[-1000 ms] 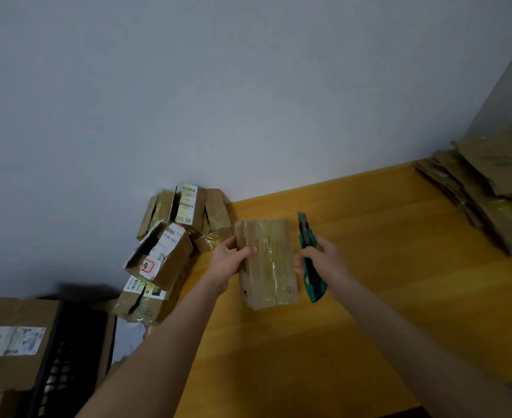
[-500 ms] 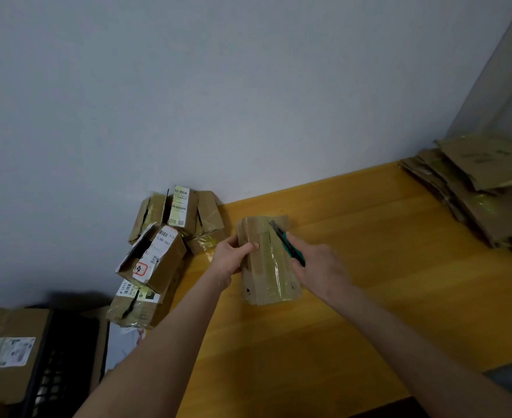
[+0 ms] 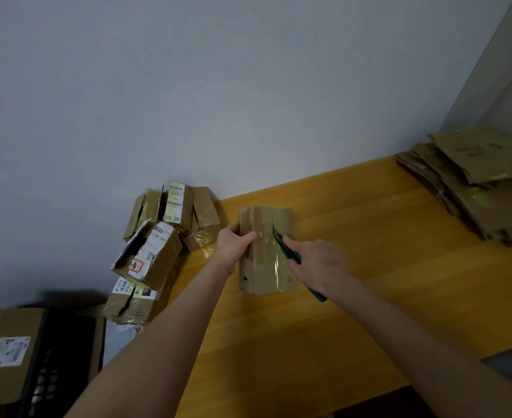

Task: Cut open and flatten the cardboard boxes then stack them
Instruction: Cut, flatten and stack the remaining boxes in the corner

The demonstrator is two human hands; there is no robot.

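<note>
The small taped cardboard box lies flat on the yellow wooden table, held between both hands. The left hand grips its left edge: the thumb lies across the top face and the fingers curl round the side beneath. Just to the right of that thumb, the right hand is closed round a green utility knife. The handle runs through the fist, and its butt end sticks out below the heel of the hand. The blade tip meets the clear tape seam that runs down the middle of the box's top face, close to the left thumb. The right hand is a little blurred, so it is hard to say whether the blade has cut into the tape or only rests on it.

Beyond the left hand's grip, at the table's left end against the grey wall, sits a loose pile of uncut boxes. One with a white label is tilted on top of the pile, another stands behind it, and a third lies below. Nearer the person on that side are a black crate and a large labelled carton. Well off to the right of the knife hand, a stack of flattened cardboard rests at the table's far corner.
</note>
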